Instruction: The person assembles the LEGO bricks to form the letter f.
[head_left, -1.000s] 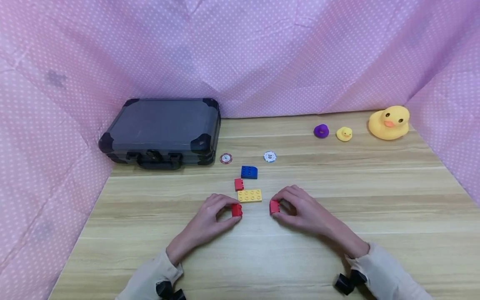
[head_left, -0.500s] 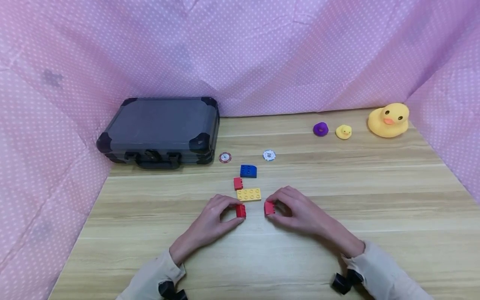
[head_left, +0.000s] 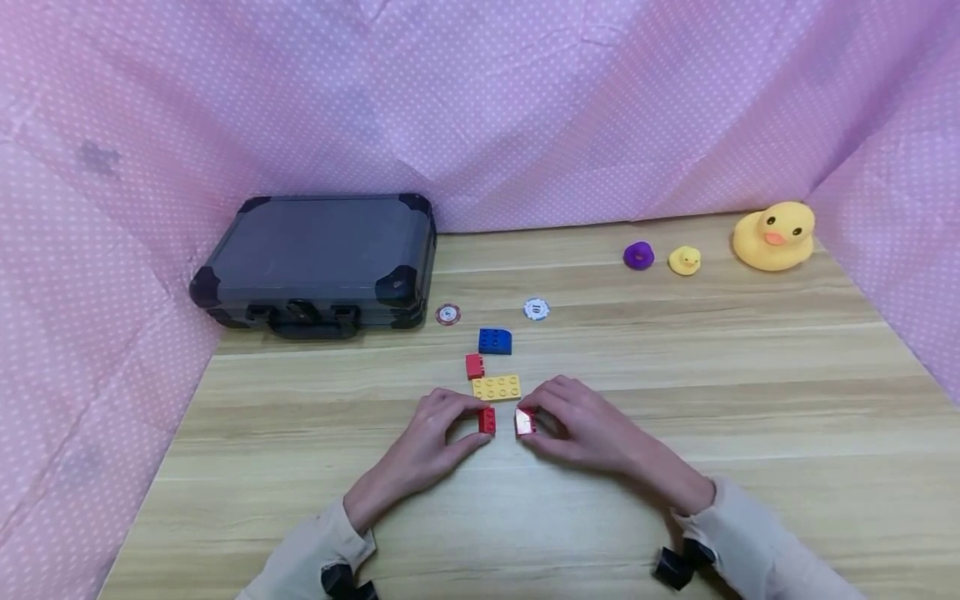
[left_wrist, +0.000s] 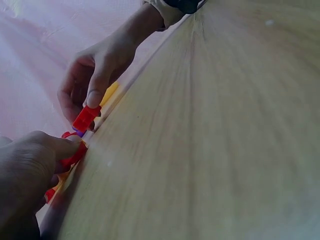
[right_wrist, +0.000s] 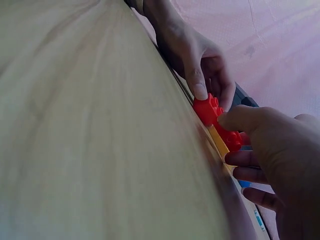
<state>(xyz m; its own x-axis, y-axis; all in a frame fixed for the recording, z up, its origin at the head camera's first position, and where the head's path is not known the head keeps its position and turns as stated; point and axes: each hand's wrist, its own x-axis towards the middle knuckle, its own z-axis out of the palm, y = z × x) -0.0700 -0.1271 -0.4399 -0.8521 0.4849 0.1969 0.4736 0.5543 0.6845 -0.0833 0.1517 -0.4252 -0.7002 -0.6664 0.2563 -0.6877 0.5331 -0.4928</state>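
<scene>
My left hand (head_left: 430, 444) pinches a small red toy building brick (head_left: 487, 421) between thumb and fingers, its studs facing up. Across a narrow gap, my right hand (head_left: 583, 427) holds a second red brick (head_left: 525, 422) by its ends; that one is turned so its studs point right, toward the palm. Just behind both hands lies a yellow brick (head_left: 496, 387) with two rows of studs. A third red brick (head_left: 475, 366) rests on its side at the yellow one's back left corner. Farther back is a blue brick (head_left: 495, 341) with one rounded corner.
Two poker chips, one red-brown (head_left: 448, 314) and one white (head_left: 536, 309), lie behind the bricks. A grey case (head_left: 322, 250) stands at the back left. Purple (head_left: 639, 256), small yellow (head_left: 685, 261) and large yellow (head_left: 775, 237) rubber ducks sit at the back right. Pink dotted cloth (head_left: 525, 117) encloses the table.
Both hands have come closer together: the left brick shifted right, the right brick shifted left. The gap between the two held red bricks has narrowed. The other bricks stay in place.
</scene>
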